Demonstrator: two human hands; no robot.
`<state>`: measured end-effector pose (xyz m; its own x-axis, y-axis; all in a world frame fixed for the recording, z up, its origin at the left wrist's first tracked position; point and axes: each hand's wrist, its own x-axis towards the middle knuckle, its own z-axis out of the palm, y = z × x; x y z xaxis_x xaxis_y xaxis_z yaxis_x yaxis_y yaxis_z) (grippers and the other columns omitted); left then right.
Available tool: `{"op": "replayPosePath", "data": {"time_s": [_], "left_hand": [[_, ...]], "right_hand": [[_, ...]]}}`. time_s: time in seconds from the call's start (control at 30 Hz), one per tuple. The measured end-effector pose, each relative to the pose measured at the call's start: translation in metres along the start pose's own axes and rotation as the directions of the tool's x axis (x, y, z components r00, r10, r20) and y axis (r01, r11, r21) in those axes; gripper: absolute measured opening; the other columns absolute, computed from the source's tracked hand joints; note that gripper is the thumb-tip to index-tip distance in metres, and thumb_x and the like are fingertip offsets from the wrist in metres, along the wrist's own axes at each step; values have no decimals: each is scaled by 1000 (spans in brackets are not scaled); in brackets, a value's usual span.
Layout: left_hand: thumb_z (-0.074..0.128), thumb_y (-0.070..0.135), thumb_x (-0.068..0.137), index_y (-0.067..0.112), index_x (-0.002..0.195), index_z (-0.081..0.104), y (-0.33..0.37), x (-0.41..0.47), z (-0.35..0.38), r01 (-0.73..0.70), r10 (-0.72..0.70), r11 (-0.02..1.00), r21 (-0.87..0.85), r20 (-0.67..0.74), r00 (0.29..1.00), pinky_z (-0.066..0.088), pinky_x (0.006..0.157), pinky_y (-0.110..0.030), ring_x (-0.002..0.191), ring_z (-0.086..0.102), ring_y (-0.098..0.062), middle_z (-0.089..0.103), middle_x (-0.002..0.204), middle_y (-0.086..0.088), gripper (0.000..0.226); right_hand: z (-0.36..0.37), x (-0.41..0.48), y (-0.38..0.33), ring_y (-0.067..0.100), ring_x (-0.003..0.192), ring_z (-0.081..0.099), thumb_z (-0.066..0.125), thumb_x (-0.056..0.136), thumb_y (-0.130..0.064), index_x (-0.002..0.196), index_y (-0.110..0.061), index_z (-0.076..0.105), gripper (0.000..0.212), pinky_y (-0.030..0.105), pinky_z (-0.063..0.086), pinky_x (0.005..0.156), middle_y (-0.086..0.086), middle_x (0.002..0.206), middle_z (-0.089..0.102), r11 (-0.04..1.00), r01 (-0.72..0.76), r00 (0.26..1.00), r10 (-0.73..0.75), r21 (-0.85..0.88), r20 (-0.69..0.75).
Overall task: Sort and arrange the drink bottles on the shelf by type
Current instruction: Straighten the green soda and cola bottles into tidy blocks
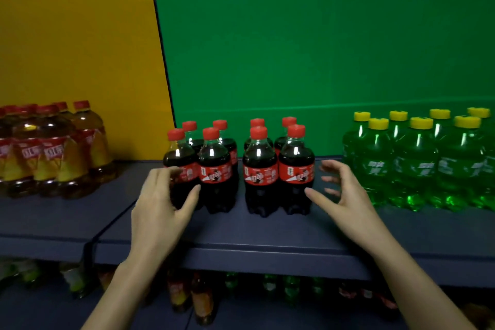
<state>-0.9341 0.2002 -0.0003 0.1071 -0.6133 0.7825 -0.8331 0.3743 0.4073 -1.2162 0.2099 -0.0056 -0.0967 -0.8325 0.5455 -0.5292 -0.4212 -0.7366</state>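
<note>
Cola bottles [259, 169]: two blocks of four, upright on shelf [267, 233], gap between blocks, all between your fingers. Likely you're bracketing both blocks to close the gap.
Your left hand [160, 203]: fingers loosely curved at front-left bottle's side, thumb across its front. Contact unclear, no closed grip.
Your right hand [345, 195]: fingers spread wide, just right of front-right bottle, holding nothing.
Green bottles [417, 166] beyond right fingers, tea bottles [51, 153] beyond left.
</note>
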Motion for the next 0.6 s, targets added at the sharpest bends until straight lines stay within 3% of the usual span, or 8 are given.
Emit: {"op": "replayPosePath", "data": {"time_s": [0.1,0.2,0.3,0.6], "left_hand": [[75,35,72,8,128,41,-22,13,2,114,-105,988,-104,84,991,43,84,-31,108,50,-21,46,121,-8,71],[81,33,64,15,136,33,-34,25,8,303,-218,906,-295,288,933,39,92,-27,108,47,-11,46,127,0,89],[84,31,60,18,132,36,-41,32,17,426,-253,812,-400,417,873,39,91,-27,109,50,-12,53,123,3,88],[84,30,62,25,119,37,-43,34,26,413,-201,789,-456,443,874,38,86,-26,106,52,-12,53,114,6,75]], "right_hand": [[16,5,-4,10,119,44,71,77,-27,138,-17,29,74,26,37,101,-8,133,40,993,-94,996,94,70,8],[26,10,-9,9,119,43,76,69,-29,139,-19,24,88,25,35,101,-12,130,38,976,-172,985,168,133,42],[34,13,-12,6,115,45,80,65,-28,138,-21,23,93,23,35,97,-13,123,42,974,-197,980,193,110,43],[48,16,-9,9,122,42,79,68,-30,138,-20,20,92,22,32,96,-3,137,41,985,-164,986,165,50,-15]]}}
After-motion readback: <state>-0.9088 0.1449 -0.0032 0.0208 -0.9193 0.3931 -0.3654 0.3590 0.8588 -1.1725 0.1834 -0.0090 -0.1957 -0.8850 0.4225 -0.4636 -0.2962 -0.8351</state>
